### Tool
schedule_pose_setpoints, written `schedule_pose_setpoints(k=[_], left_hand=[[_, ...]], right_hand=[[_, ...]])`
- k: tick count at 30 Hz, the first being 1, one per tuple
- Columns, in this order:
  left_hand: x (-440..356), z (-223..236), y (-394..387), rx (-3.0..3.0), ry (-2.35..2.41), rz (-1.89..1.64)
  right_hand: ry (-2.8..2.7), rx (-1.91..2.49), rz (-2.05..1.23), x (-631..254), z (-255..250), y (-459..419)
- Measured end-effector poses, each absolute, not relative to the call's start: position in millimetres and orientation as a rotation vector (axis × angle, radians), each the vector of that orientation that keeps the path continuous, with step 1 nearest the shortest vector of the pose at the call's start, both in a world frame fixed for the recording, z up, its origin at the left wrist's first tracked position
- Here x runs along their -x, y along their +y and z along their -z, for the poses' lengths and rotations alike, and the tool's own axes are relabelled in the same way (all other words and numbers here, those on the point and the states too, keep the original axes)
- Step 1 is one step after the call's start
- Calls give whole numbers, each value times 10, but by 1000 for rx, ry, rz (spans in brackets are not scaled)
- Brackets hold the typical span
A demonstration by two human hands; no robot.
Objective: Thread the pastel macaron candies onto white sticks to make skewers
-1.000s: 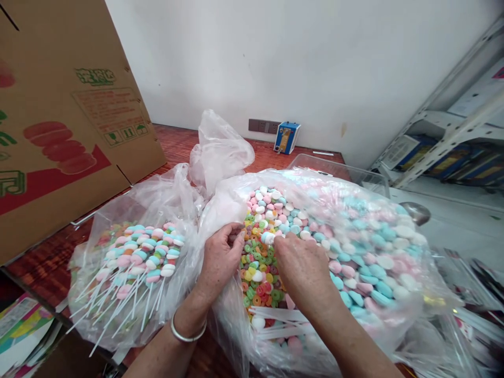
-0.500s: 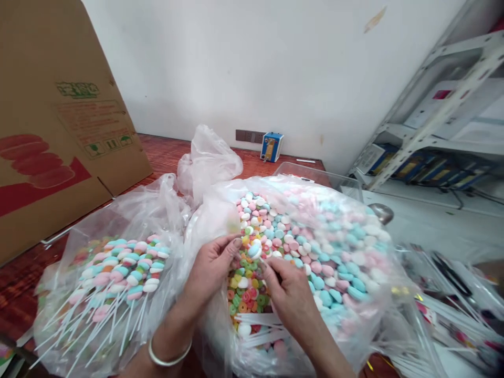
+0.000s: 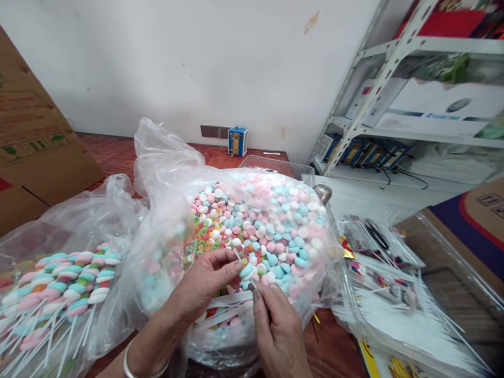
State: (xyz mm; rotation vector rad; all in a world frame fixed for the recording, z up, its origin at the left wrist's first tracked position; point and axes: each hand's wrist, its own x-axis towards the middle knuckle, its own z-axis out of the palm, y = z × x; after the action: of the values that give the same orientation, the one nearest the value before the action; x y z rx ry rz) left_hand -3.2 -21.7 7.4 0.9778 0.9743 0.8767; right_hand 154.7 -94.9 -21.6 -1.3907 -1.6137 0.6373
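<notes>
My right hand (image 3: 277, 320) pinches a white candy stick (image 3: 253, 283) between thumb and fingertips. A blue-and-white marshmallow (image 3: 247, 271) sits on the stick, with a yellowish gummy candy (image 3: 244, 261) just above it. My left hand (image 3: 208, 278) is closed at the fingertips on that gummy candy; its other fingers are partly hidden. Both hands are over a large plastic-lined container of pastel marshmallows (image 3: 271, 245) and small gummy rings. Several loose white sticks (image 3: 228, 301) lie on the candy just below the hands.
Finished-looking marshmallow skewers (image 3: 74, 278) lie in a clear bag at left, near a cardboard box (image 3: 35, 136). At right are a clear tray of white sticks (image 3: 409, 325), black-handled scissors (image 3: 377, 233) and another box (image 3: 472, 247). A metal scoop (image 3: 323, 193) and shelving (image 3: 370, 100) stand behind.
The view has turned to the right, bringing the stick tray and right-hand box into sight. My hands remain together at the skewer; a white stick tip now shows above my left fingertips.
</notes>
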Motion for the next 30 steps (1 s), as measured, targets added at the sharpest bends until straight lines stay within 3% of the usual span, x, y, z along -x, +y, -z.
schedule_pose_setpoints(k=[8,14,17,26,30], left_hand=[[-136,-131,-119,-1170,1078,-779],[-113,-148,476,-2063,1585,-829],[-196,-67,679,-2238,1643,-727],[-221,19,708,-2061,1618,-891],[-182,-54,536,-1573,1328,-990]], right_hand=[[-1582,1464,-701,-1655,78,-601],[-1539,1686,-581,-1656,102,145],[-1560,1765,-507,-1523,149,369],[-1566,1642,-518,-1572,180,360],[-1495,1467,-708,-1738,106,88]])
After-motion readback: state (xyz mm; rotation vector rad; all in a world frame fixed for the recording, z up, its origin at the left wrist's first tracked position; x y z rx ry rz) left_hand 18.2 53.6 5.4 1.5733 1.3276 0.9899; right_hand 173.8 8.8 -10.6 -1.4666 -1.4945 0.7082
